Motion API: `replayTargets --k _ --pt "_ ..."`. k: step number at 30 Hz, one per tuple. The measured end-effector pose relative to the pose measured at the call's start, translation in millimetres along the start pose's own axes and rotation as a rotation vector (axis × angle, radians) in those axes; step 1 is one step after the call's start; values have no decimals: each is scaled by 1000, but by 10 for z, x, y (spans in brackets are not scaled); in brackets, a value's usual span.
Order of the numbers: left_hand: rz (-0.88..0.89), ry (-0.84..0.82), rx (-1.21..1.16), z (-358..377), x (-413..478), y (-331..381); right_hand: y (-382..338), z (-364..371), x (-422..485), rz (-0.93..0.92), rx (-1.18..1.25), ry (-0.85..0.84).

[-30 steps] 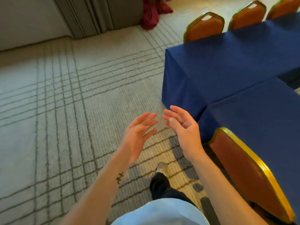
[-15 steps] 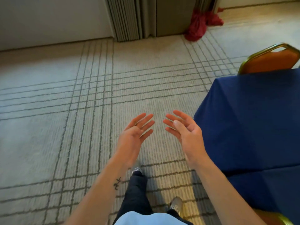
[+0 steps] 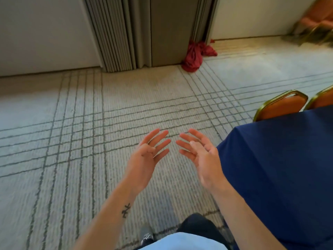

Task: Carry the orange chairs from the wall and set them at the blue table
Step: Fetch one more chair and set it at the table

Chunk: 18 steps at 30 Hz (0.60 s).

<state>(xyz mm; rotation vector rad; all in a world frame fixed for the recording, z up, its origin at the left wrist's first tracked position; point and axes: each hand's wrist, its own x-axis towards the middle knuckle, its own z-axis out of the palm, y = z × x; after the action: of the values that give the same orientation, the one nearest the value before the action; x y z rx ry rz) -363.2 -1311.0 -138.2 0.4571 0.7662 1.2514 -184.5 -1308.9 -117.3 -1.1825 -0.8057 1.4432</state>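
1. My left hand (image 3: 144, 159) and right hand (image 3: 203, 159) hover above the carpet (image 3: 72, 141), palms facing each other, fingers straight and spread, holding nothing.
2. An orange chair (image 3: 282, 107) and a second chair (image 3: 322, 101) stand at the blue counter's (image 3: 279, 168) far edge.
3. Blurred orange chairs (image 3: 317, 20) sit against the wall (image 3: 252, 15).

Floor: pale carpet (image 3: 126, 109) w/ dark grid lines, brighter toward far rt. Back: plain white wall (image 3: 45, 33) on both sides of centre. Centre: grey folding partition (image 3: 115, 33), leaves stacked upright, next to a flat grey panel (image 3: 171, 29). Red cloth bundle (image 3: 193, 55) on the carpet at the panel's foot, rt side.
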Motion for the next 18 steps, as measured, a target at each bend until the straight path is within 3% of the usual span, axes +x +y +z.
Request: replayTargets --k 9,18 --pt "-116 -12 30 429 1623 57 -200 -324 1554 -14 85 97" --pt "-146 -12 79 1410 3551 -9 -835 -958 3421 -10 120 130"
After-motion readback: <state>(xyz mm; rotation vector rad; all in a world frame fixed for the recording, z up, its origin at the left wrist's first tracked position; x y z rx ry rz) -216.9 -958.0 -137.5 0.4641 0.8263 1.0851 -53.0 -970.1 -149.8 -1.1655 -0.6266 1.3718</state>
